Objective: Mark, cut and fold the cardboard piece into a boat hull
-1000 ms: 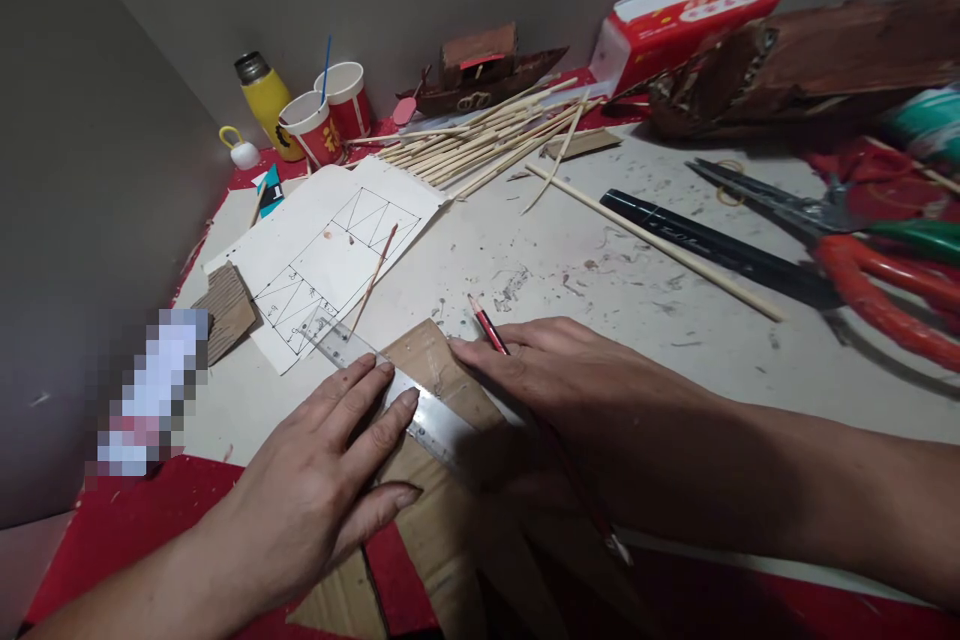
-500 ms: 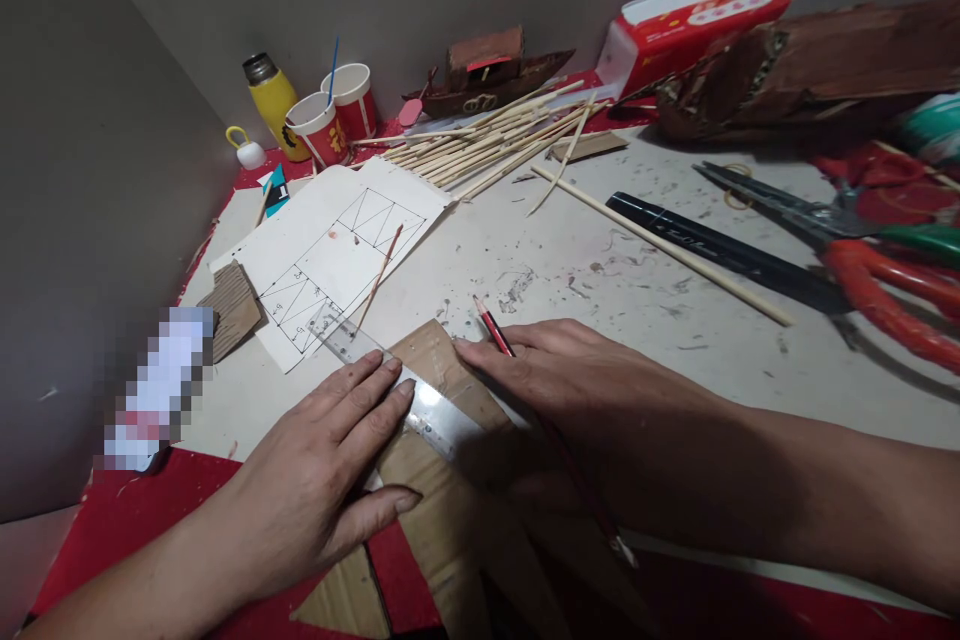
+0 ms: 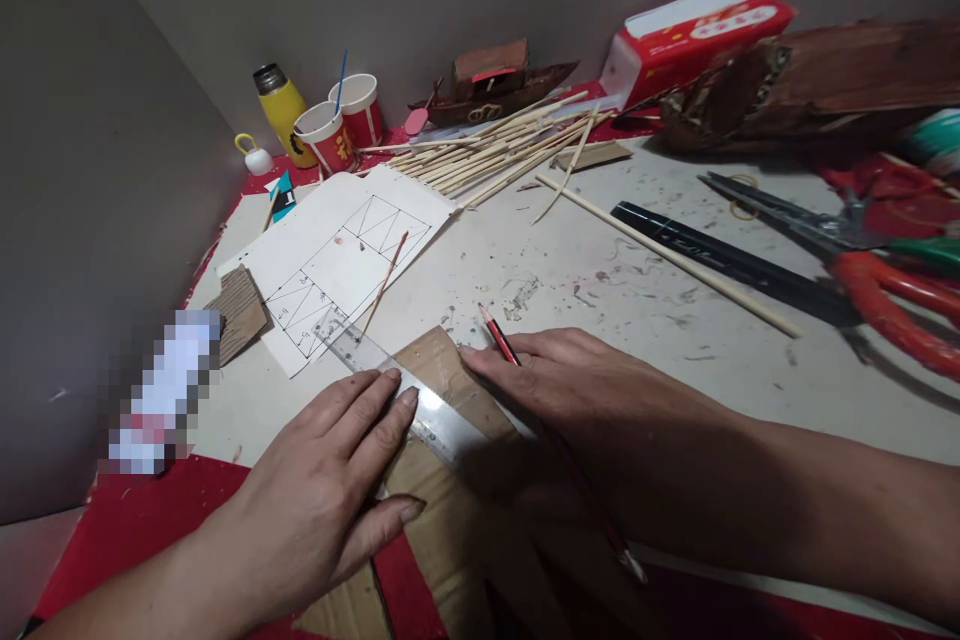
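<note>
My left hand [image 3: 330, 480] lies with fingers stretched out on a clear plastic ruler [image 3: 433, 408], pressing it against a piece of brown cardboard [image 3: 431, 520]. The thumb is spread apart over the cardboard. In my right hand [image 3: 577, 385] is a red and black pencil [image 3: 499, 335], its tip pointing away from me past the thumb and its other end showing below the hand. This hand rests at the cardboard's right edge, and its shadow darkens part of the cardboard. The ruler's far end overlaps a sheet of paper [image 3: 352, 270] with a pen-drawn truss-like figure.
Thin wooden sticks [image 3: 465, 155] lie behind the paper. On the right are a black marker [image 3: 675, 235] and orange-handled scissors [image 3: 855, 270]. Paper cups [image 3: 330, 145], a yellow bottle [image 3: 289, 125], a small model boat [image 3: 495, 85] and a red box [image 3: 697, 40] stand along the back.
The whole view shifts slightly, so things sit a little further right and lower. Both hands, the ruler and the pencil keep nearly the same places on the cardboard.
</note>
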The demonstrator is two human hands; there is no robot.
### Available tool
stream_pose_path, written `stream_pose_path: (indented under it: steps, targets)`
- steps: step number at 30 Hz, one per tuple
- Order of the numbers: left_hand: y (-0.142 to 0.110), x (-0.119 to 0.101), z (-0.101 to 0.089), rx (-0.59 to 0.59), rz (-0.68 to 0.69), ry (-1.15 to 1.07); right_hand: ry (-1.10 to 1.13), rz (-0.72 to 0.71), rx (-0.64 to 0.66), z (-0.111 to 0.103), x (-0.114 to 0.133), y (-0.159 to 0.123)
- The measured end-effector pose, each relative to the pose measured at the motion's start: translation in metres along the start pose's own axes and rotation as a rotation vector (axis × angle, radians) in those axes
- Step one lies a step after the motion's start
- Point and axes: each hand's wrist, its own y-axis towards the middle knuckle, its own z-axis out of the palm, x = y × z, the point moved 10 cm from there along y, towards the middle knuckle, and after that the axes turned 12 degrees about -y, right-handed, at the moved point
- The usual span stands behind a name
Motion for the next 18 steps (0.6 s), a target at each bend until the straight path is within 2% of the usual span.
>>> stream_pose_path:
  steps: [9,15,18]
  targets:
    - [-0.0018,-0.0017,-0.0001,-0.001,0.014,0.033,-0.035,0.01,-0.009,-0.0017,-0.0007,-0.0014]
    - [-0.0012,-0.0016,0.0024,0.027,0.026,0.02,0.024,0.058,0.024,-0.0053,-0.0025,0.0017]
    - [-0.0011,-0.0011,0.0052,0.039,0.028,0.034,0.062,0.048,-0.012,-0.0083,-0.0025,0.0025]
